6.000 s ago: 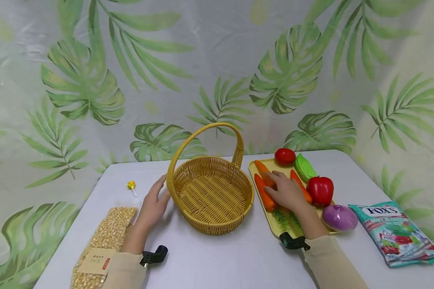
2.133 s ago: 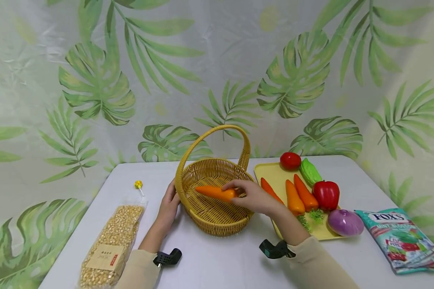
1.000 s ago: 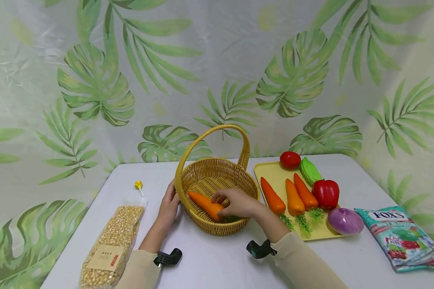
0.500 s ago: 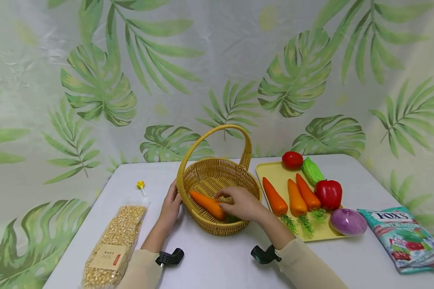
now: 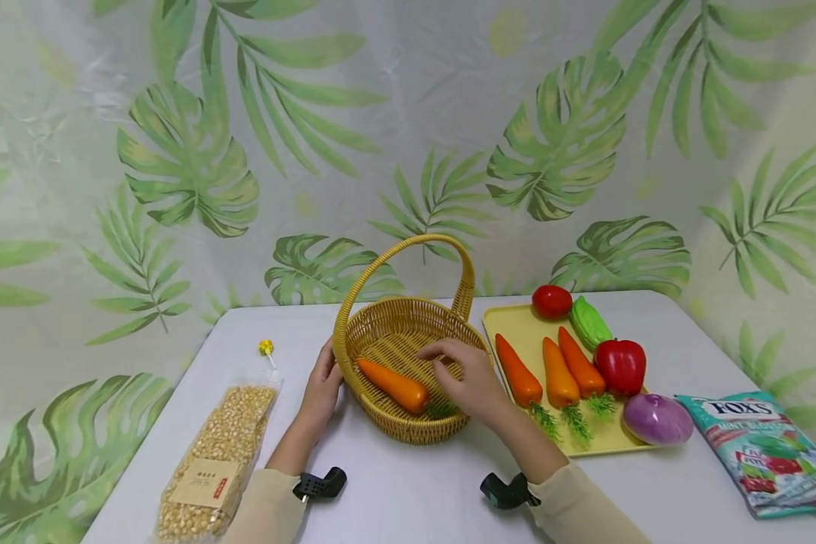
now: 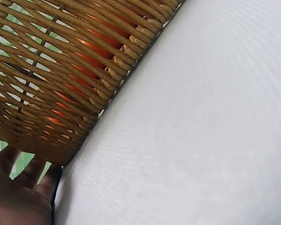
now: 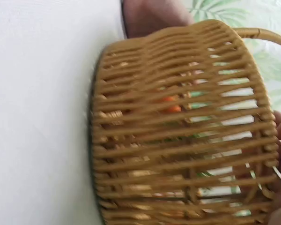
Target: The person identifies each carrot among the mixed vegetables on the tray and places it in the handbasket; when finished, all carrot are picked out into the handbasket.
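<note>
Fingers touch the woven basket on a white surface, something orange showing through its gaps.

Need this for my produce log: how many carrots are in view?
4: one carrot in the basket; on the tray, a left carrot, a middle carrot and a right carrot.

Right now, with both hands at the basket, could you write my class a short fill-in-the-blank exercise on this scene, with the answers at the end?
1. Inside the wicker basket lies exactly ____ orange carrot.
2. On the yellow tray there are exactly ____ carrots.
3. The onion at the edge of the yellow tray is ____ in colour.
4. The person's ____ hand is over the wicker basket, holding nothing.

Missing words: one; three; purple; right.
</note>
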Motion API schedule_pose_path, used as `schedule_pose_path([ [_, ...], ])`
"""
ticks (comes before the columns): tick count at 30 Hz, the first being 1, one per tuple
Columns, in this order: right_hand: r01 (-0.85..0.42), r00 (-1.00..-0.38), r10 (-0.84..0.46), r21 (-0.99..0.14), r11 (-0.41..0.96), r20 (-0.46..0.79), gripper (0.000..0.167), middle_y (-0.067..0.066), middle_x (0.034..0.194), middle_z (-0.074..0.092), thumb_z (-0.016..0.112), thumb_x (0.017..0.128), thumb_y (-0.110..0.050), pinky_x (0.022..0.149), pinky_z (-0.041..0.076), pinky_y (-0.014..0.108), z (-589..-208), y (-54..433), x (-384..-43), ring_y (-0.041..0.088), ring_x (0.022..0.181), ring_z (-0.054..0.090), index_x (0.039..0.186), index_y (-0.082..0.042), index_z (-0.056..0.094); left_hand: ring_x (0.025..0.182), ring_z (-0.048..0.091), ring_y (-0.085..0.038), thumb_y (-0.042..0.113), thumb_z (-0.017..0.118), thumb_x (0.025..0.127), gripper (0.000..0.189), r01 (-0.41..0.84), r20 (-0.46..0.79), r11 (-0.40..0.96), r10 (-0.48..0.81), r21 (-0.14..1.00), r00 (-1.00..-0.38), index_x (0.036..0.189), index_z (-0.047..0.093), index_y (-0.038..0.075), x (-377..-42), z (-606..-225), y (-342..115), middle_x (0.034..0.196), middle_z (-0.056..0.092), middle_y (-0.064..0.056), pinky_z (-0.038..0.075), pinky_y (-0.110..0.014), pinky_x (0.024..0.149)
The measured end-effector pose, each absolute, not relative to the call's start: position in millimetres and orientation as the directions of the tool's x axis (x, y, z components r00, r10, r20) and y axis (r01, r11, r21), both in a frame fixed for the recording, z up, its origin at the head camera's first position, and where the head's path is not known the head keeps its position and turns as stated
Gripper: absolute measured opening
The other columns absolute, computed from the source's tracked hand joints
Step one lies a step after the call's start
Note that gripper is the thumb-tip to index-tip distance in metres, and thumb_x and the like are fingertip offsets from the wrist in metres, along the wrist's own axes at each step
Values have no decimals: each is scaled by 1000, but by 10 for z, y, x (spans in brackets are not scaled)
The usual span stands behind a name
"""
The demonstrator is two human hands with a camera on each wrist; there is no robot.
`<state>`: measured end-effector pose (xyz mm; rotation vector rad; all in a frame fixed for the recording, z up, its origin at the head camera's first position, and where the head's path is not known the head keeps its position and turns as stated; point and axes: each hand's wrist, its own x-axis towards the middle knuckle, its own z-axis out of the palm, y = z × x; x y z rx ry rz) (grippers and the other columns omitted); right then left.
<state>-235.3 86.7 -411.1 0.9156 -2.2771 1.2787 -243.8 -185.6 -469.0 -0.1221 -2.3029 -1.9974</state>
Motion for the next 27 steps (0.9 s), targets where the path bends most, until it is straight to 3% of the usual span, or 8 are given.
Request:
schedule_pose_path([
  [4, -690, -724, -330, -627, 361, 606, 25, 4, 106, 73, 59, 94, 4, 87, 60, 27, -4008, 979, -2351, 17, 96, 69, 108, -12, 72, 154, 24, -21, 40, 47, 105, 54, 129, 130, 136, 2, 982, -992, 155, 28, 39, -2430, -4693, -1847, 164, 29, 5, 28, -53, 123],
  [7, -645, -764, -304, -656, 392, 569, 24, 5, 108, 72, 60, 95, 2, 89, 59, 27, -3909, 1103, -2362, 17, 98, 67, 111, -12, 71, 153, 25, -21, 41, 47, 105, 53, 125, 126, 138, 2, 982, -992, 155, 28, 40, -2433, -4691, -1844, 164, 29, 6, 29, -52, 123],
  [13, -494, -869, -261, -724, 481, 420, 31, 7, 126, 65, 62, 97, -7, 93, 59, 43, -3814, 1385, -2440, 24, 110, 66, 127, -14, 64, 153, 25, -21, 35, 45, 106, 51, 119, 120, 142, -3, 983, -993, 154, 29, 41, -2435, -4688, -1847, 164, 29, 6, 29, -53, 123],
  [18, -378, -921, -288, -787, 488, 263, 42, 11, 145, 53, 62, 99, -17, 105, 50, 55, -3805, 1583, -2509, 35, 128, 57, 140, -16, 53, 153, 26, -21, 34, 45, 106, 51, 126, 128, 147, -2, 981, -992, 154, 29, 41, -2442, -4691, -1855, 164, 29, 6, 29, -52, 123],
  [27, -256, -935, -350, -786, 563, 54, 61, 16, 159, 33, 63, 98, -29, 111, 39, 66, -3848, 1873, -2555, 46, 143, 36, 152, -16, 37, 152, 28, -19, 36, 46, 106, 51, 131, 131, 133, 7, 982, -991, 154, 30, 40, -2476, -4732, -1876, 163, 31, 8, 31, -51, 122],
])
